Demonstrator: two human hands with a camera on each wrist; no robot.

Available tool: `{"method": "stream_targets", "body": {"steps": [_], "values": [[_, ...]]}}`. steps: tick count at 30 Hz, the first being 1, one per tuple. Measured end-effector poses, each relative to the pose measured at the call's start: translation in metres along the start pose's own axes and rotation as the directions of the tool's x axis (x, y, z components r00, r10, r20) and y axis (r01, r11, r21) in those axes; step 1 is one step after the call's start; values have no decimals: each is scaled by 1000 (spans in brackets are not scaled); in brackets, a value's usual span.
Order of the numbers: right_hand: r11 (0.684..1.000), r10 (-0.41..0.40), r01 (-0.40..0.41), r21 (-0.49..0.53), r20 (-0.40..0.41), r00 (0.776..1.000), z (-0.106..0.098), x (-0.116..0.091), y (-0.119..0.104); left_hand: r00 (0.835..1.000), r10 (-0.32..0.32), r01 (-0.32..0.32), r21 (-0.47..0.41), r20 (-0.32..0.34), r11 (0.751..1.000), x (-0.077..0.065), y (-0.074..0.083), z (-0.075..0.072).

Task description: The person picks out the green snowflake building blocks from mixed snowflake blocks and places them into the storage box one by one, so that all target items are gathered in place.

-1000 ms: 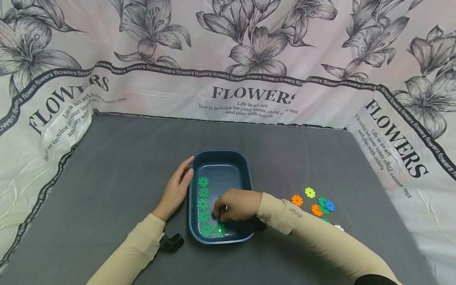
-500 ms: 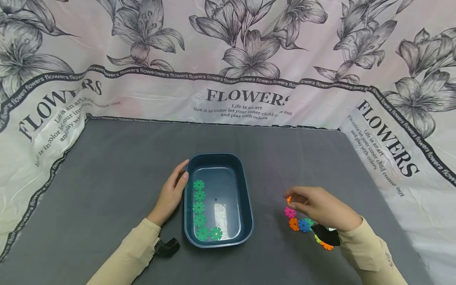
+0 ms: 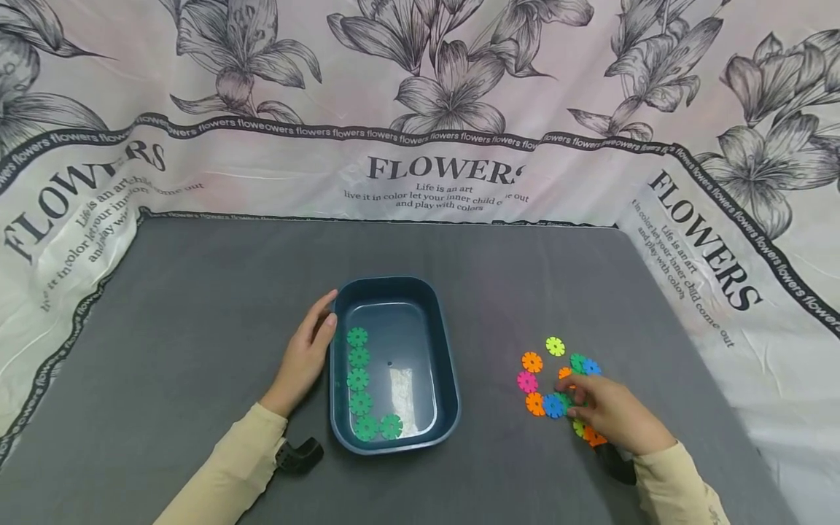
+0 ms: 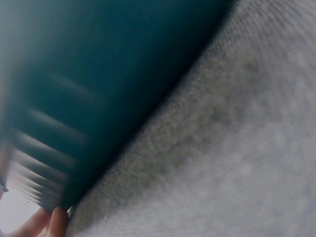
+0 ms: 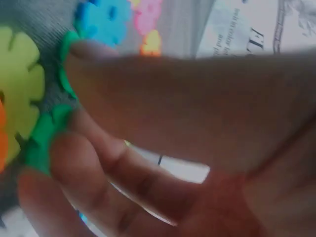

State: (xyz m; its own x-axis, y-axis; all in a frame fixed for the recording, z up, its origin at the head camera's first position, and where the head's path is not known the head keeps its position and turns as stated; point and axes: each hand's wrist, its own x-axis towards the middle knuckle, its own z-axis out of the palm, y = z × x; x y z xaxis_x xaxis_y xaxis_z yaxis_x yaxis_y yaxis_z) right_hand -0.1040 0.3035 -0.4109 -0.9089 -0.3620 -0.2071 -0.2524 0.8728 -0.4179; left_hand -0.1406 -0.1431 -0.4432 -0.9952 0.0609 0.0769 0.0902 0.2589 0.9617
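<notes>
My left hand (image 3: pixel 302 361) rests against the left wall of a dark blue rectangular tray (image 3: pixel 410 343), its fingers fairly straight. Inside, several green notched plastic discs (image 3: pixel 358 380) form an L along the left side and near corner. My right hand (image 3: pixel 617 412) is over a loose group of coloured discs on the right, thumb and index apart around a green disc (image 3: pixel 564 400). In the right wrist view the fingertips are right at a green disc (image 5: pixel 42 148), beside a yellow disc (image 5: pixel 22 79). The left wrist view shows the tray's outer wall (image 4: pixel 98 89) and fingertips.
Around the right hand lie a pink disc (image 3: pixel 527 381), orange discs (image 3: pixel 532 362), blue discs (image 3: pixel 553 405) and a yellow-green disc (image 3: pixel 555 346). A grey cloth (image 3: pixel 230 292) covers the table. A flower-printed sheet (image 3: pixel 446 175) hangs behind it and at both sides.
My right hand has left the tray and moved right to the loose discs, then lowered among them. The left hand stays at the tray. The view has shifted slightly.
</notes>
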Motion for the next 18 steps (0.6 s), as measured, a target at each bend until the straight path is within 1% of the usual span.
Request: {"method": "stream_targets", "body": {"steps": [4,9,12,15,18], "values": [[998,34,-35,-60,-30,999,3,5,-7,1000,2,-2,5,-7,1000,0,1,-1],[994,92,-93,-60,-23,995,5,2,-12,1000,9,-9,0,11,1000,2,1,1],[990,140,-140,-2,-10,990,5,1,-12,1000,17,-17,0,13,1000,3,1,1],[978,193,-193,73,6,981,4,1,-13,1000,15,-15,1,7,1000,3,0,-1],[970,221,-220,101,0,975,1,3,-14,1000,9,-9,-5,0,1000,1,0,-2]]}}
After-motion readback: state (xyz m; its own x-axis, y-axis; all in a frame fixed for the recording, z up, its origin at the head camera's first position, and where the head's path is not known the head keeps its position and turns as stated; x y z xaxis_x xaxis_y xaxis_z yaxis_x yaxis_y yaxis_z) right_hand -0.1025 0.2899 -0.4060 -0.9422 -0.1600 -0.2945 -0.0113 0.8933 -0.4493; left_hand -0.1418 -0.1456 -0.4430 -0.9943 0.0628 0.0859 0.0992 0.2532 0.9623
